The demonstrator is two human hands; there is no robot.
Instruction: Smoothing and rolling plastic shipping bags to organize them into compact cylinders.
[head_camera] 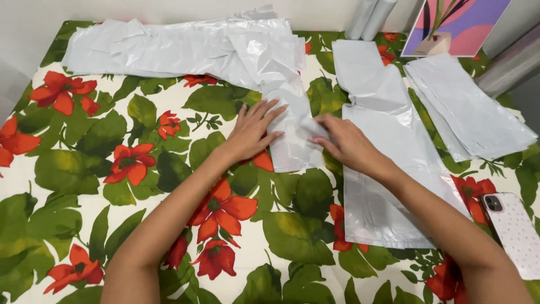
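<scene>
A folded pale grey plastic bag [292, 143] lies on the flowered tablecloth [84, 169] in the middle. My left hand [253, 130] rests flat on its left edge with the fingers spread. My right hand [346, 143] pinches a fold of the same bag at its right side. The bag trails up into a long crumpled heap of plastic bags [185, 48] along the far edge.
A flattened plastic bag [382, 186] lies under my right forearm. A stack of folded bags [467, 107] sits at the right. A phone in a speckled case [514, 231] lies at the right edge. Rolls [371, 17] and a picture [455, 25] stand at the back.
</scene>
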